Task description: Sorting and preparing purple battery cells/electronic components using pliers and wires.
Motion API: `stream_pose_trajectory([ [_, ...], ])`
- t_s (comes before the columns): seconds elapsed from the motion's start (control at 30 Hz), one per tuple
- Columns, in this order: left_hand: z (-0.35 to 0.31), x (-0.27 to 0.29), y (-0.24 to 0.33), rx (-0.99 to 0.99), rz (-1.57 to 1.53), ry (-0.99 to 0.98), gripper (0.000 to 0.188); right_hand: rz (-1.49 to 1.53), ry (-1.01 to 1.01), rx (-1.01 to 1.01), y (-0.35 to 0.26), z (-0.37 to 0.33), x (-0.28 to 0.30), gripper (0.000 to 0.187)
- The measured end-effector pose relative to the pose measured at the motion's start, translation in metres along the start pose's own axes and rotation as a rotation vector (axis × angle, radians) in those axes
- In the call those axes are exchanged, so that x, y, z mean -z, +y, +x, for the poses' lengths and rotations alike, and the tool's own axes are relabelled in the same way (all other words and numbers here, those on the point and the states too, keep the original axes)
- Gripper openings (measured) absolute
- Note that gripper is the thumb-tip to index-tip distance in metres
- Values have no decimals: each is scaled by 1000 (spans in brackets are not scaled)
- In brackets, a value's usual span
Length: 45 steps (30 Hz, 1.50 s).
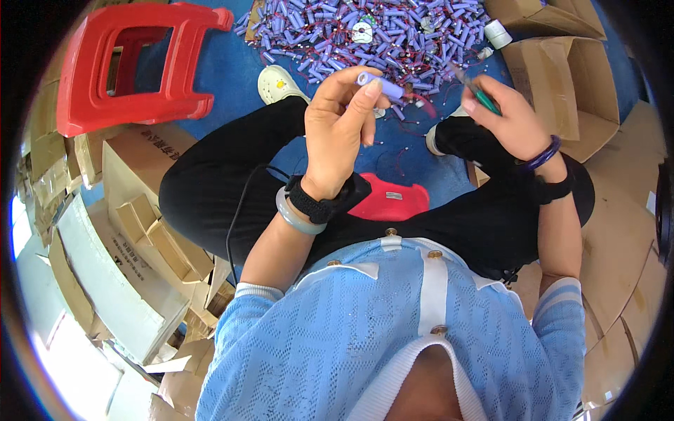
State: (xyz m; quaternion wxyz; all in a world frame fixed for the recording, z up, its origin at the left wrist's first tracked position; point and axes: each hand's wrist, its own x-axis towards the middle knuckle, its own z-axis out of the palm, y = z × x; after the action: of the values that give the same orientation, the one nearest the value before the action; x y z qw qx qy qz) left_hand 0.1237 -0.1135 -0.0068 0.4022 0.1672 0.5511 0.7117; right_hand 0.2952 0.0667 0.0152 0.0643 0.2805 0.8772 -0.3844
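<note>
My left hand [333,137] pinches a purple cylindrical battery cell [387,87] between thumb and fingers. One round end of the cell faces left, and a blurred red wire trails from its other end. My right hand [518,121] is closed around a slim green-handled tool [487,102], a short way to the right of the cell. Its narrow metal tip points up and left; motion blur hides what kind of tool it is. Beyond both hands, a heap of similar purple cells [414,38] with red and dark leads covers the blue floor.
A red plastic stool [83,77] lies at the far left. Open cardboard boxes [593,91] stand at the right, and more cartons [151,151] are at the left. A white cylinder [497,34] sits beside the heap. Something red [390,198] shows between my legs.
</note>
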Motion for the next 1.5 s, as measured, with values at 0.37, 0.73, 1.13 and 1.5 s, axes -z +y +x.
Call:
stream_pose_trajectory([
  [0.37,-11,-22,-1,302,53,-425,27,800,12,267,-30,9,-18,14],
  [0.73,-1,-12,-11,346,60,-200,26,-469,-10,26,1,-1,15,27],
  [1.13,-2,-8,-20,175,136,-138,23,-21,90,283,-24,8,-19,26],
  [1.5,-1,-6,-11,110,212,-305,23,-49,-22,329,-17,11,-11,20],
])
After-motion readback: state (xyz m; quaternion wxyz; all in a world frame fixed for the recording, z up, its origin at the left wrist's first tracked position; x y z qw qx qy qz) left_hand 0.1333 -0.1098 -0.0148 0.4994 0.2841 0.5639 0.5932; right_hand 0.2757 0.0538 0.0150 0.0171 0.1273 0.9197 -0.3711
